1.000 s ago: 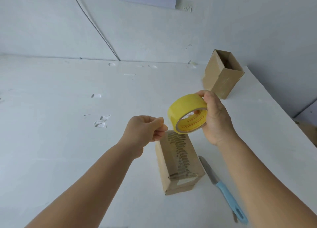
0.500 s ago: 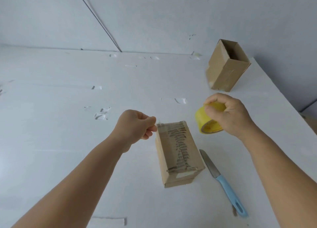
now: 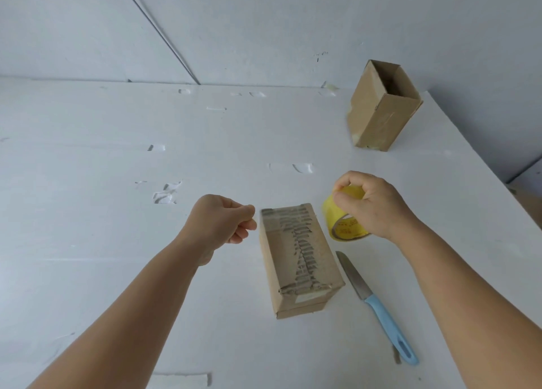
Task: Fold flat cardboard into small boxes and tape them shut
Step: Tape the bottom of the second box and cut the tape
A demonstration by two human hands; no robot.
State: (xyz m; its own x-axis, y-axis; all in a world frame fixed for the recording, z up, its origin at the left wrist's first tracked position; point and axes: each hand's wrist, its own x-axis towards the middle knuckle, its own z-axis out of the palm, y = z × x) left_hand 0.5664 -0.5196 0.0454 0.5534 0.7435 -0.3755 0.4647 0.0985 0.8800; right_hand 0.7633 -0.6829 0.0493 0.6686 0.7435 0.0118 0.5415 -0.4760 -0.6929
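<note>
Progress: closed brown cardboard box taped, flat on white counter; open brown cardboard box untaped. Right hand grasping yellow tape roll; left hand clenched, possibly pinching clear tape.

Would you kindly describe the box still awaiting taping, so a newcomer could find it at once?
Start at the white table and follow its right edge to the far corner by the wall. There the open cardboard box stands upright, apart from everything else. Unlike the closed box lying flat between the hands, its top gapes open.
</note>
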